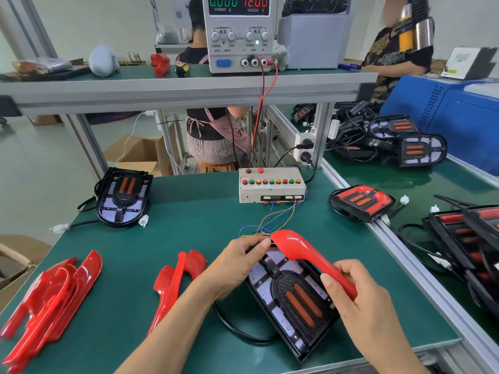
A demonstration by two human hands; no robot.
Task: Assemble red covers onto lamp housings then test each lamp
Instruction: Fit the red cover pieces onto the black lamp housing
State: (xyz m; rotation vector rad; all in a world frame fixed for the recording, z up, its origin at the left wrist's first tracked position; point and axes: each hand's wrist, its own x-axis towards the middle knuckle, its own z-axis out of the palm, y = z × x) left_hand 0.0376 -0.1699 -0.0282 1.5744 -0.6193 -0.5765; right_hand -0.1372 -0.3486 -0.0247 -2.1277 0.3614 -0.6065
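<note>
Red cover (305, 252) sits tilted over the lamp housing (293, 298) near the front edge of the green bench (189, 211) — not seated flat. My right hand (351, 292) pinches its near end, thumb on top. My left hand (237, 265) grips the housing's far left corner, fingers curled. Spare covers (48, 292) lie at left — test box (271, 184) behind.

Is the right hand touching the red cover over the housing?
Touching. The head view shows the right hand with thumb and fingers wrapped around the red cover at its near end.
</note>
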